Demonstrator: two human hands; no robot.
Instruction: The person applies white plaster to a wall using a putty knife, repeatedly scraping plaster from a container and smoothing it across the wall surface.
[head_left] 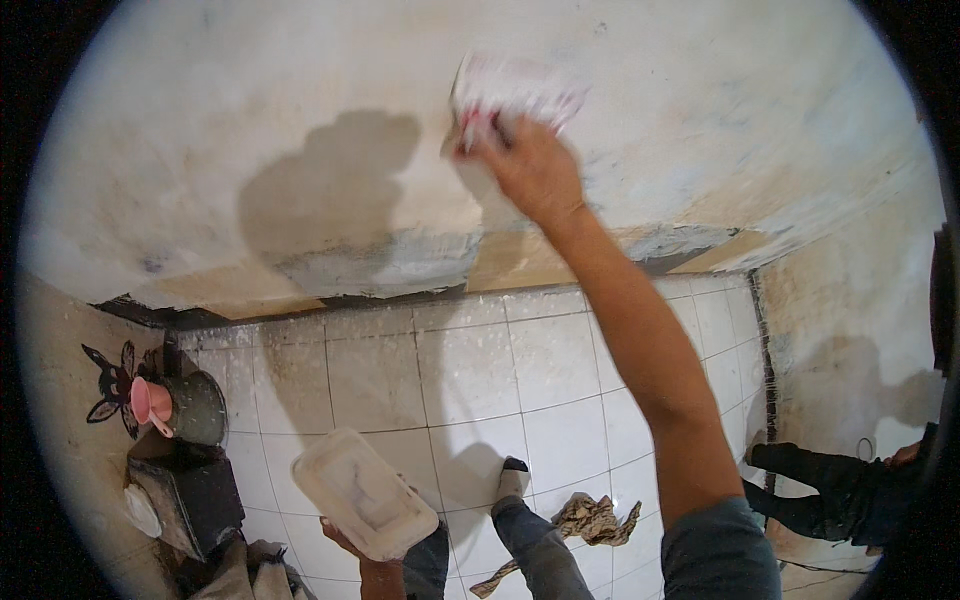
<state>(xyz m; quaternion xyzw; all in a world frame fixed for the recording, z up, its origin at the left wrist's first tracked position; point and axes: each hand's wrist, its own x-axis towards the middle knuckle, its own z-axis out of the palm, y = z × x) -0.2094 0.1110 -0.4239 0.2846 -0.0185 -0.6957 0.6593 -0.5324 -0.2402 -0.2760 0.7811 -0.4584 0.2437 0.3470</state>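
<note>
Hand tool (522,90): whitish, red-streaked
Tray (392,537): cream
Wall (690,90): off-white, tan and grey patches
Floor (470,375): white, dark grid
Dipper (152,402): pink

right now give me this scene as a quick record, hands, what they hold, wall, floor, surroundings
right hand: raised, gripping a wide flat spreader, blurred, against or very near the wall
left hand: low, holding a pale rectangular plastic tub
wall: patchy off-white, bare tan and grey strip along its foot
floor: white tiles, pale specks near the wall
on floor: crumpled patterned cloth
left side: pink dipper at a dark bucket
right side: another person in dark clothes
</note>
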